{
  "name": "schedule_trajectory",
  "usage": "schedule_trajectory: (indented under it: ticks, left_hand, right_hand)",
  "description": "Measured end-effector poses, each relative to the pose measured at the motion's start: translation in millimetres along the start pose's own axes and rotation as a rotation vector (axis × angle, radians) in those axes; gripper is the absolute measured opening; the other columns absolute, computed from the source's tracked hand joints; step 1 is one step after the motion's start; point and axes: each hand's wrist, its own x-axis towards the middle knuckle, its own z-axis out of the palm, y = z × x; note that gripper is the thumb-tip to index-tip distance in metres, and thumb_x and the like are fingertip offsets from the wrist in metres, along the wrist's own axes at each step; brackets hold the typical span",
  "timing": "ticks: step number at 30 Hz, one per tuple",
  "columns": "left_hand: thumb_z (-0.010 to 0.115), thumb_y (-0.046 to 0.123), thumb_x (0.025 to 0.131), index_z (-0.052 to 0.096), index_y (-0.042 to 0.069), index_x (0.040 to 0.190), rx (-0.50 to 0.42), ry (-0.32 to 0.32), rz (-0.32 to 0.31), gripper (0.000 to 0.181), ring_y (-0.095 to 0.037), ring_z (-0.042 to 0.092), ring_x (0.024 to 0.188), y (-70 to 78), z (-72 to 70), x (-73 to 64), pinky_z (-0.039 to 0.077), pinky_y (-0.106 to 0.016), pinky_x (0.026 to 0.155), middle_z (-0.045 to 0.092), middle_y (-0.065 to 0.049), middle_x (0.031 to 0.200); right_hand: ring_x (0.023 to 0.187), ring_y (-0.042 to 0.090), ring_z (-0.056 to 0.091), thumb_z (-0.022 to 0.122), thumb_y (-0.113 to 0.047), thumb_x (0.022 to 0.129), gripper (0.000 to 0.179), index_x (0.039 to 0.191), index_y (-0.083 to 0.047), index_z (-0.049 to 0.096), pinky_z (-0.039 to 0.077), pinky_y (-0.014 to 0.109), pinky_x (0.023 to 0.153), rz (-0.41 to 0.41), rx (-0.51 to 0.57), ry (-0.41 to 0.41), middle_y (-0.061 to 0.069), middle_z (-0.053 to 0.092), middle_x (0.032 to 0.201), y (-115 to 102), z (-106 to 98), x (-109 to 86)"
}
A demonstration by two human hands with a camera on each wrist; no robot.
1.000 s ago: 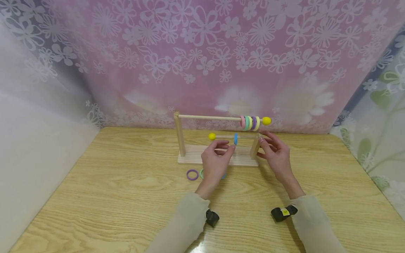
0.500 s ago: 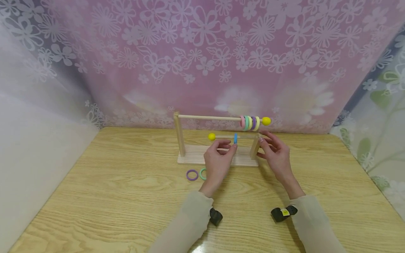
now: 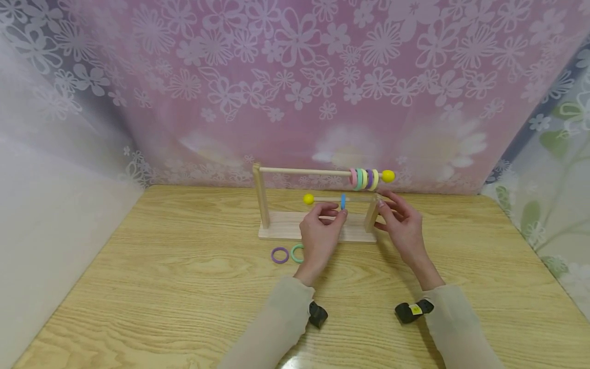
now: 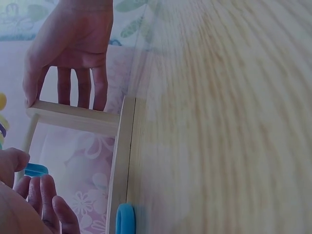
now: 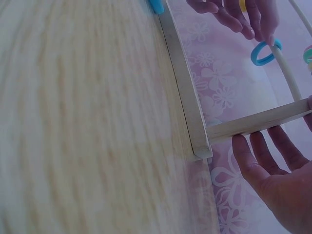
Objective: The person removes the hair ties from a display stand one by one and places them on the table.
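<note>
A wooden ring stand [image 3: 278, 226] has a tall left post with an upper rod, and a short right post with a lower rod [image 3: 324, 199]. A blue ring [image 3: 343, 199] hangs on the lower rod, seen also in the right wrist view [image 5: 263, 60]. My left hand [image 3: 321, 236] has its thumb and forefinger at this ring, pinching it close to the rod. My right hand [image 3: 403, 230] steadies the short post [image 5: 263, 118], thumb at its top and fingers against its outer side.
Several coloured rings [image 3: 359, 180] sit on the upper rod near its yellow end ball [image 3: 388, 176]. A purple ring [image 3: 279, 255] and a partly hidden green ring [image 3: 295, 253] lie on the table [image 3: 184, 287]. Another blue ring [image 4: 125, 219] lies before the base. Patterned cloth hangs behind.
My left hand and forearm have shifted slightly right, uncovering more of the green ring and hiding the loose blue one in the head view. The ring on the rod and my right hand stay put.
</note>
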Motion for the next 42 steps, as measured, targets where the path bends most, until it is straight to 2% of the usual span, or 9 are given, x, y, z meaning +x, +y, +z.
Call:
schedule_trajectory:
  ticks: [6, 13, 24, 32, 42]
  left_hand:
    - [0.082, 0.028, 0.086, 0.077, 0.015, 0.101, 0.004, 0.001, -0.005, 0.020, -0.007, 0.066, 0.069, 2.1, 1.2, -1.0, 0.057, -0.022, 0.067, 0.075, 0.000, 0.089]
    - [0.083, 0.031, 0.085, 0.076, 0.016, 0.101, 0.006, -0.008, -0.007, 0.023, -0.008, 0.067, 0.070, 2.7, 3.3, -2.8, 0.057, -0.023, 0.066, 0.074, 0.002, 0.089]
    - [0.080, 0.025, 0.089, 0.078, 0.019, 0.096, 0.014, 0.022, 0.009, 0.010, -0.005, 0.064, 0.065, 0.0, 6.7, 0.9, 0.055, -0.022, 0.063, 0.075, 0.002, 0.086]
    - [0.079, 0.023, 0.089, 0.077, 0.018, 0.096, 0.004, 0.039, 0.023, 0.009, -0.004, 0.063, 0.065, -3.2, 5.5, 0.7, 0.055, -0.022, 0.064, 0.076, 0.002, 0.087]
    - [0.079, 0.025, 0.090, 0.078, 0.017, 0.096, -0.010, 0.046, 0.027, 0.010, -0.003, 0.062, 0.063, -1.2, 1.9, 0.7, 0.054, -0.022, 0.063, 0.077, 0.002, 0.087]
  right_hand:
    - [0.098, 0.006, 0.070, 0.061, -0.020, 0.104, 0.043, 0.143, -0.004, 0.057, 0.062, 0.028, 0.072, 0.002, 0.005, 0.005, 0.004, 0.065, 0.114, 0.0, 0.8, -0.1]
    - [0.096, 0.004, 0.069, 0.061, -0.021, 0.103, 0.040, 0.142, -0.009, 0.060, 0.062, 0.026, 0.071, 0.004, 0.027, 0.009, -0.004, 0.067, 0.111, 0.4, 0.7, 0.2]
    - [0.094, 0.005, 0.069, 0.062, -0.020, 0.103, 0.041, 0.141, -0.006, 0.060, 0.063, 0.027, 0.071, 0.006, 0.051, 0.013, 0.000, 0.068, 0.110, 0.4, 0.5, 0.3]
    - [0.094, 0.006, 0.069, 0.062, -0.020, 0.103, 0.039, 0.140, -0.009, 0.061, 0.063, 0.027, 0.072, 0.003, 0.051, 0.010, 0.000, 0.068, 0.110, -0.4, 0.6, 0.4]
    - [0.094, 0.006, 0.070, 0.062, -0.019, 0.103, 0.041, 0.141, -0.005, 0.059, 0.063, 0.027, 0.071, 0.000, 0.049, 0.005, -0.001, 0.068, 0.111, 0.8, 0.1, 0.2]
